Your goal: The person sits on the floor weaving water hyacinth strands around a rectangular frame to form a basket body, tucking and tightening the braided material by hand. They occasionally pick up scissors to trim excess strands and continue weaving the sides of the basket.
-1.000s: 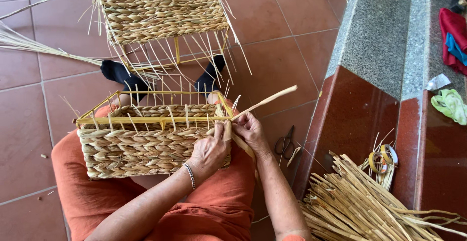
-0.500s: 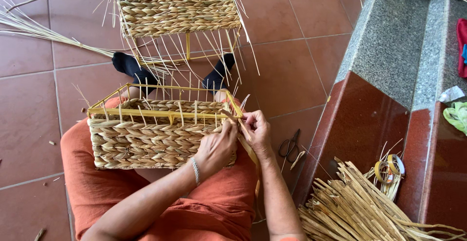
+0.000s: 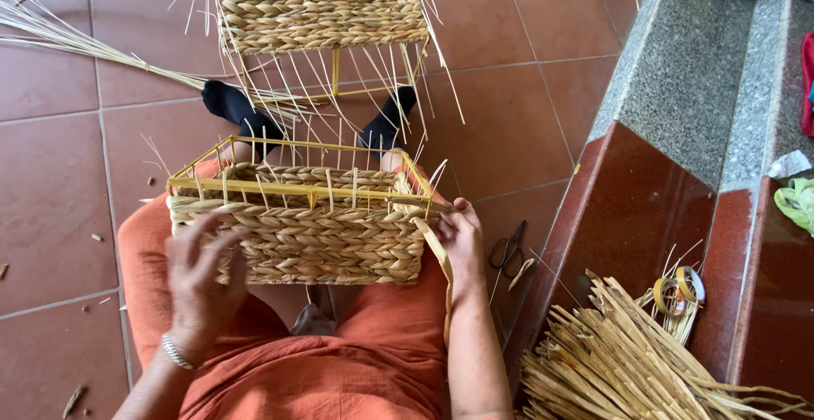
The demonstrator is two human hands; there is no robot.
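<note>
While on lap, woven basket, left hand (fingers spread), right hand flanking.

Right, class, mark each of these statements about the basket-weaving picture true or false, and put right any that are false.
1. The left hand rests on the near side of the woven basket on the lap. True.
2. The right hand is holding the scissors. False: the scissors lie on the floor beside it; the hand is at the basket's corner with a flat weaving strand.
3. A second part-woven basket stands on the tiled floor beyond the feet. True.
4. The bundle of straw lies to the person's left. False: it lies at lower right.
5. The person wears black socks. True.
</note>
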